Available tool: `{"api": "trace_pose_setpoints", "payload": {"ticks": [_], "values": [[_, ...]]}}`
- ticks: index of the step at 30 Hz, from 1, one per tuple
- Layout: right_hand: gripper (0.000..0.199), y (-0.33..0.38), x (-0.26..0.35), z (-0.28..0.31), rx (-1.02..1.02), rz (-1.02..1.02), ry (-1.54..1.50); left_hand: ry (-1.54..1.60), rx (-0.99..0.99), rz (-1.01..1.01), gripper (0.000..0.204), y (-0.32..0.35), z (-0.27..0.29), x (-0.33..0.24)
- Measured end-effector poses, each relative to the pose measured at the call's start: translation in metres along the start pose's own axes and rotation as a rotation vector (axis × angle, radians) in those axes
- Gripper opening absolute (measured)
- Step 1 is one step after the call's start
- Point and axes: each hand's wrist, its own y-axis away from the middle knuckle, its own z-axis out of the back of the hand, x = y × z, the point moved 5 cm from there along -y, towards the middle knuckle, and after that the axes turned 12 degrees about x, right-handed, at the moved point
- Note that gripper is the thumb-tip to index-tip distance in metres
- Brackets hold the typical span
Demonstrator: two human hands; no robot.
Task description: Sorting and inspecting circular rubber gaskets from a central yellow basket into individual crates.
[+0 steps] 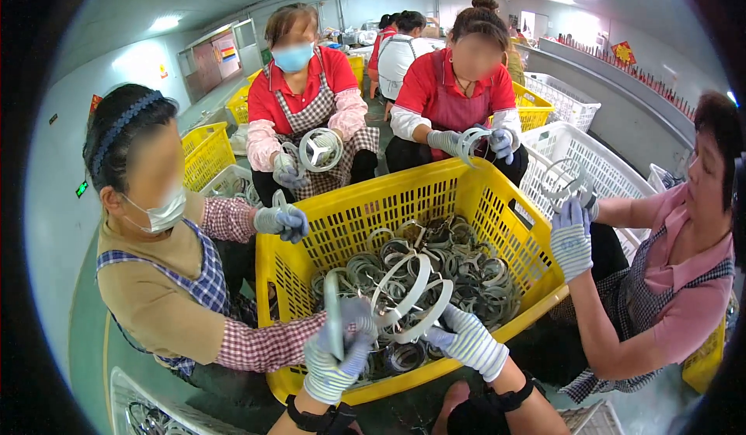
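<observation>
My left hand [330, 369], in a striped glove, is closed on a pale grey ring [333, 314] seen nearly edge-on. A co-worker's arm in a checked sleeve reaches in beside it, and part of the grip is hidden there. My right hand [475, 347], also gloved, pinches the lower edge of a pale ring [427, 318]. Another pale ring [404, 289] overlaps it just above; whether the two are joined, I cannot tell. Below lies a heap of grey rings [482, 279] in a large yellow crate [284, 279].
Co-workers in gloves sit around the crate, several holding rings [320, 150] over its rim. White crates [571, 143] stand at the right, and yellow crates [206, 155] at the back left. Another white crate [124, 392] with rings is at the lower left.
</observation>
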Motion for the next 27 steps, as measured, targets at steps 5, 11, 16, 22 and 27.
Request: {"api": "trace_pose_setpoints", "payload": {"ticks": [5,11,16,22,27], "values": [[0.026,0.008,0.003,-0.01,0.155,-0.103,-0.414,0.399,-0.288,0.229,0.043,0.005,0.009,0.038],[0.029,0.004,0.004,-0.014,0.215,-0.074,-0.486,0.16,-0.055,0.061,0.045,0.006,-0.002,0.051],[0.031,0.005,0.001,-0.017,0.315,-0.016,-0.633,0.166,0.096,0.179,0.06,-0.005,-0.002,0.042],[0.03,0.006,0.015,-0.027,0.236,-0.08,-0.746,0.314,-0.05,0.096,0.04,0.004,-0.004,0.035],[0.034,-0.001,0.017,-0.021,-0.053,0.004,-0.431,0.169,-0.035,0.029,0.035,0.008,-0.006,0.032]]}}
